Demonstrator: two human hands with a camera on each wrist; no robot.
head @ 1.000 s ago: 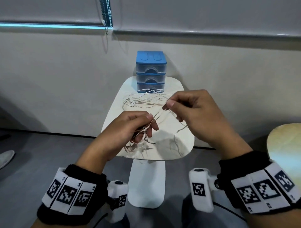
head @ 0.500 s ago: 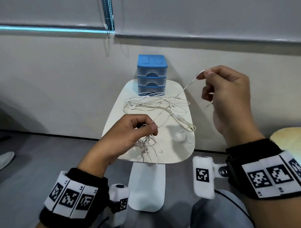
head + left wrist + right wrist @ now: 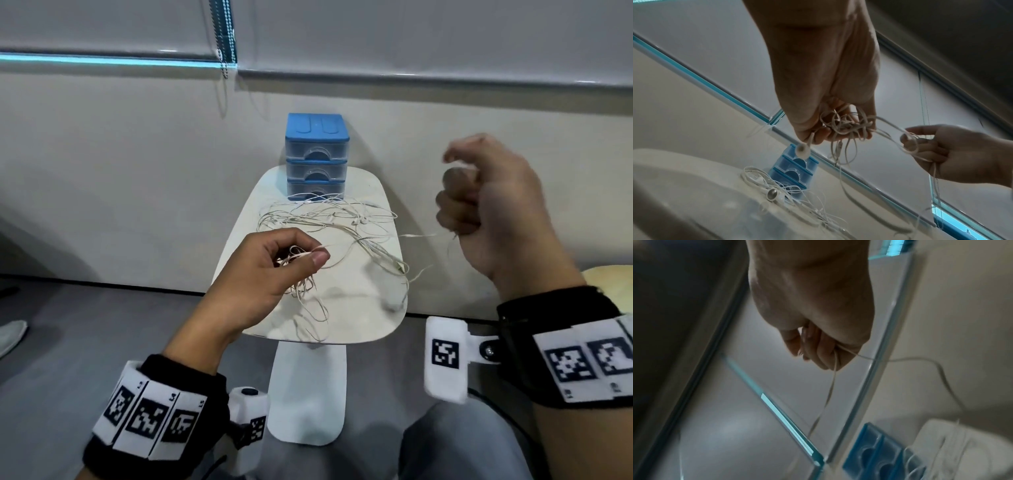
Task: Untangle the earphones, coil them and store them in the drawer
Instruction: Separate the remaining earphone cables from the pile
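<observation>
My left hand (image 3: 274, 270) grips a tangled bundle of pale earphone cable (image 3: 301, 274) above the near part of the small white table (image 3: 359, 315); loops hang below it, and an earbud (image 3: 802, 150) dangles from the fingers in the left wrist view. My right hand (image 3: 479, 205), raised to the right of the table and blurred, has its fingers curled round a strand of the same cable (image 3: 830, 386), which runs back toward the left hand. More white earphones (image 3: 329, 216) lie tangled on the table. The blue drawer unit (image 3: 317, 157) stands at the table's far edge, its drawers closed.
The table stands on a white pedestal (image 3: 308, 394) against a pale wall. A second, wooden table edge (image 3: 609, 281) shows at the right. A blind chain (image 3: 224, 41) hangs above. A shoe (image 3: 10, 335) lies on the grey floor at left.
My right hand moved from beside the left hand up and out to the right, drawing a strand away from the bundle, then dropped a little. The left hand kept its hold.
</observation>
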